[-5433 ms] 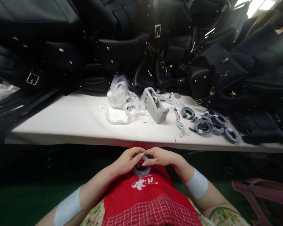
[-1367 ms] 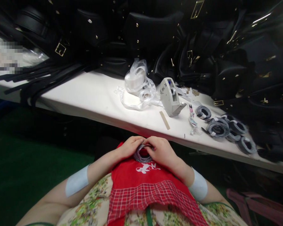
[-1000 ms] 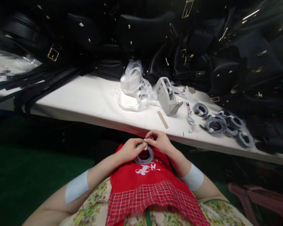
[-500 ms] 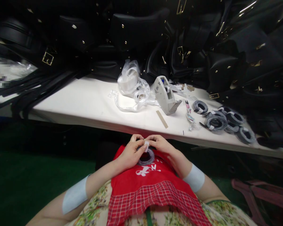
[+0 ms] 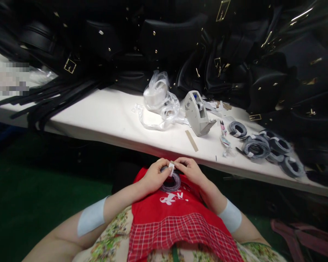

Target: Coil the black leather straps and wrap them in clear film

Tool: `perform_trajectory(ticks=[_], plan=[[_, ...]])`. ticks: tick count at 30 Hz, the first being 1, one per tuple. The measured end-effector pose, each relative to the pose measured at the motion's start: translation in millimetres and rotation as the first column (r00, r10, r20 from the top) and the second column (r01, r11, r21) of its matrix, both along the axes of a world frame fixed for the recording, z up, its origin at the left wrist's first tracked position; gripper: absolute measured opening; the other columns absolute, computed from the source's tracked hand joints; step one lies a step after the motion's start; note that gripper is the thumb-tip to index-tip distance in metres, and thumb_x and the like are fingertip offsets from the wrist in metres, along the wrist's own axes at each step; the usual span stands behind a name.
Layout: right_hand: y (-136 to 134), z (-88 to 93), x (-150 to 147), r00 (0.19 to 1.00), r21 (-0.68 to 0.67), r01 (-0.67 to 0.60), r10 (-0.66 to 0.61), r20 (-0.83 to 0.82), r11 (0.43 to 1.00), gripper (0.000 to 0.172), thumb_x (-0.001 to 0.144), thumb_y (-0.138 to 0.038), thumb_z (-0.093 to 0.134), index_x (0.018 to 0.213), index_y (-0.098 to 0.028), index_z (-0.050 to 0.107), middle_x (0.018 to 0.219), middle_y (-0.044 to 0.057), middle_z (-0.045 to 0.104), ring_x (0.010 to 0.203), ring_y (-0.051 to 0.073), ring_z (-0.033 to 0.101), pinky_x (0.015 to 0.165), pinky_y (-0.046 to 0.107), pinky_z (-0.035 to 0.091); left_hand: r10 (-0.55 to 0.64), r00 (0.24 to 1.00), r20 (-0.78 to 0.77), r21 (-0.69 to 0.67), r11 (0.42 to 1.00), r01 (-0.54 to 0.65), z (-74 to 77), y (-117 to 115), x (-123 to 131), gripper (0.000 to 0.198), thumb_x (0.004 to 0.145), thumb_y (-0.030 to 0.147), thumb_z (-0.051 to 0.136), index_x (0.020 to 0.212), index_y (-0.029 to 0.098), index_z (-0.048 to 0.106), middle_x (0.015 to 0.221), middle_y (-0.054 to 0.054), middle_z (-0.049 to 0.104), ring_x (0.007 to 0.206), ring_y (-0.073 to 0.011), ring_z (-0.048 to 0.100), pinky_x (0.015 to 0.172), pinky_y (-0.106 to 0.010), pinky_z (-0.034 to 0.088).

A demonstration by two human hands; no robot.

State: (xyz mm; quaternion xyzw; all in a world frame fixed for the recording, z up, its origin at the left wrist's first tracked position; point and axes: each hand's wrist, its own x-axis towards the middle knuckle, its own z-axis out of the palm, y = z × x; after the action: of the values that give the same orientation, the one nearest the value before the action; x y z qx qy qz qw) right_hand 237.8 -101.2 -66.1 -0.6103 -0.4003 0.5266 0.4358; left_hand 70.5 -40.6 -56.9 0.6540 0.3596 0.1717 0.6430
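Close to my red apron, a dark coiled strap (image 5: 171, 185) is held between my two hands. My left hand (image 5: 157, 175) is closed on the coil's upper left side, its thumb against a small white paper band (image 5: 171, 167). Fingertips of my right hand (image 5: 190, 170) pinch at the band's upper right edge; exactly what they grip is too small to make out. The hands nearly meet just in front of the table's edge, and the fingers partly hide the top of the coil.
A white table (image 5: 98, 116) carries a grey tape dispenser (image 5: 198, 115), a plastic bag with white rolls (image 5: 157, 96), pink-handled snippers (image 5: 222, 127) and several coiled straps (image 5: 255, 147). Black bags (image 5: 169, 40) pile along the back, and loose black straps (image 5: 54, 96) lie left.
My view has shifted slightly, so the table's things appear further right. My right fingers have drawn a little away from the left ones, leaving the white band more visible.
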Motion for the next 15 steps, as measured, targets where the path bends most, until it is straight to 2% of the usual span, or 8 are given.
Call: perform_trajectory(ticks=[3,7,10,12,15], plan=[[-2.2,4.3,1.9,1.000,-0.013,-0.006,0.006,0.005,1.000,0.022,0.078,-0.038,0.065,0.072,-0.017,0.068,0.068,0.001,0.066,0.064,0.015,0.057,0.065,0.028,0.043,0.074,0.997,0.037,-0.117,0.991,-0.069,-4.9,-3.3,4.0,0.012,0.079,0.028,0.058,0.082,0.017,0.057,0.077,0.000,0.058,0.066,-0.0139,0.054,0.063,-0.026,0.045],[-2.1,11.8,7.6,0.996,-0.012,-0.090,0.090,0.024,0.996,0.020,0.076,-0.036,0.069,0.074,-0.016,0.068,0.070,0.002,0.067,0.065,0.015,0.058,0.066,0.028,0.045,0.166,0.984,0.065,-0.205,0.967,-0.150,-8.2,-6.5,7.0,0.023,0.071,0.023,0.063,0.090,0.019,0.051,0.077,0.002,0.057,0.066,-0.0133,0.055,0.060,-0.024,0.045],[2.0,15.2,14.7,0.979,-0.017,-0.201,0.202,0.038,0.979,0.019,0.073,-0.034,0.072,0.075,-0.016,0.068,0.072,0.002,0.068,0.066,0.015,0.058,0.067,0.028,0.046,0.127,0.989,0.073,-0.246,0.963,-0.106,-5.3,-6.6,7.7,0.027,0.067,0.018,0.063,0.092,0.018,0.053,0.081,0.001,0.058,0.071,-0.0140,0.056,0.060,-0.024,0.046],[5.3,15.9,18.7,0.963,-0.042,-0.268,0.267,-0.017,0.963,0.020,0.073,-0.035,0.073,0.076,-0.015,0.067,0.072,0.002,0.068,0.065,0.015,0.059,0.067,0.028,0.046,0.097,0.992,0.079,-0.273,0.959,-0.072,-2.1,-6.3,7.9,0.026,0.066,0.017,0.063,0.091,0.018,0.054,0.083,0.001,0.058,0.071,-0.0137,0.056,0.060,-0.024,0.046],[8.7,17.6,20.9,0.946,-0.052,-0.323,0.321,-0.050,0.945,0.018,0.074,-0.033,0.071,0.077,-0.015,0.066,0.073,0.003,0.069,0.064,0.014,0.060,0.064,0.027,0.047,0.087,0.993,0.076,-0.297,0.953,-0.061,0.7,-5.3,7.9,0.024,0.066,0.019,0.063,0.088,0.017,0.054,0.080,0.001,0.057,0.068,-0.0129,0.054,0.061,-0.024,0.046]])
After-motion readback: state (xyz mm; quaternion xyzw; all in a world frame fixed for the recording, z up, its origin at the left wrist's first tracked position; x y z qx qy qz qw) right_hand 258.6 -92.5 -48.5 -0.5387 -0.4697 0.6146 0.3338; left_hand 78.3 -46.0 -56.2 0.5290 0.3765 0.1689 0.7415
